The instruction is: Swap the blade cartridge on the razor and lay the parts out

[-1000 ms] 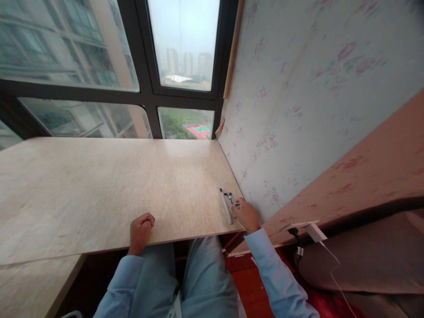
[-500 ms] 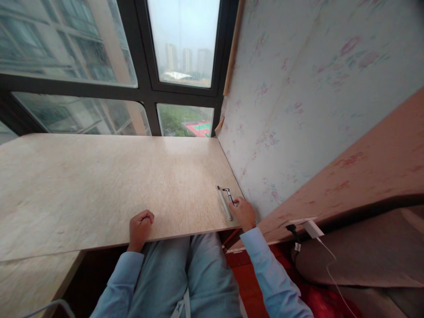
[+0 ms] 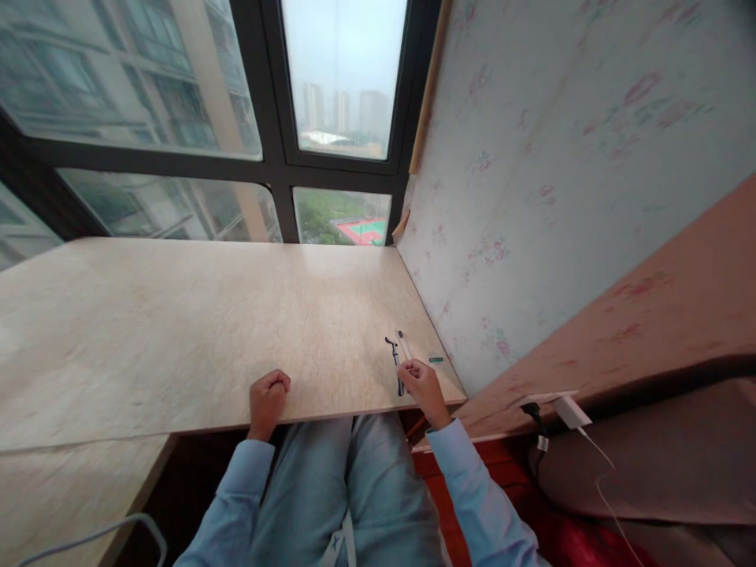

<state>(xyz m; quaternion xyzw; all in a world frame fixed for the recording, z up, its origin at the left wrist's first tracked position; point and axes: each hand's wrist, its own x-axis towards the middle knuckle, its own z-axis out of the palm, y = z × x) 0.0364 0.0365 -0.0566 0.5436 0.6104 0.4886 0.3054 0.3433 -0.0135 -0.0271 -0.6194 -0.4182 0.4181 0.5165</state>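
My right hand [image 3: 420, 383] is at the right end of the tabletop, its thumb and fingers pinched on the handle of a slim dark razor [image 3: 395, 358]. The razor's angled head points away from me. Just right of it lies a pale toothbrush [image 3: 403, 342] with a dark-bristled head, its lower part hidden by my fingers. A small dark green strip [image 3: 435, 360] lies beyond my hand, near the wall. My left hand [image 3: 268, 400] rests on the table's front edge, curled into a fist, with nothing visible in it.
The pale stone-patterned tabletop [image 3: 206, 331] runs up to a dark-framed window [image 3: 277, 169]. A flowered wall [image 3: 508, 205] borders it on the right. A white charger [image 3: 572, 413] with a cable is plugged in low on that wall. A grey cable [image 3: 142, 518] loops at lower left.
My right hand has carried the razor from the right of the toothbrush over to its left. The green strip now shows. The left hand stays curled; the whole view has shifted slightly.
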